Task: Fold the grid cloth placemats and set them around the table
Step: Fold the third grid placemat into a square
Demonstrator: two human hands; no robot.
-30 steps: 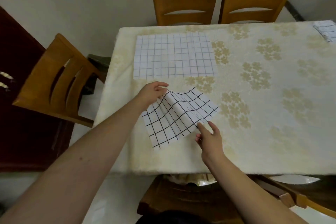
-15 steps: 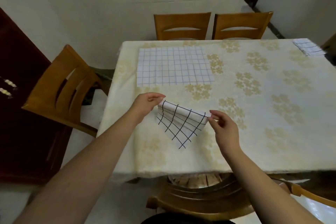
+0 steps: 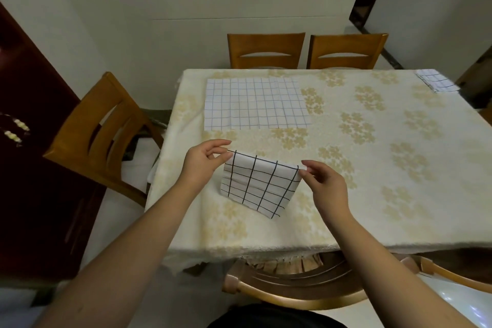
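A white placemat with a bold black grid [image 3: 259,185] hangs folded in the air just above the near part of the table. My left hand [image 3: 203,164] pinches its upper left corner and my right hand [image 3: 323,181] pinches its upper right corner. Its lower edge droops toward the tablecloth. A larger white placemat with a thin blue grid [image 3: 254,104] lies flat at the far left of the table. A third grid placemat [image 3: 436,82], folded small, sits at the far right corner.
The table [image 3: 386,168] wears a cream cloth with gold flower prints. Two wooden chairs [image 3: 266,50] stand at the far side, one chair [image 3: 106,136] at the left, another [image 3: 306,285] below me at the near edge. A dark red cabinet [image 3: 29,168] lines the left wall.
The black-grid placemat lay half open on the table a second ago. Both hands have since folded it over and lifted it by its top corners, so it now hangs as a smaller rectangle.
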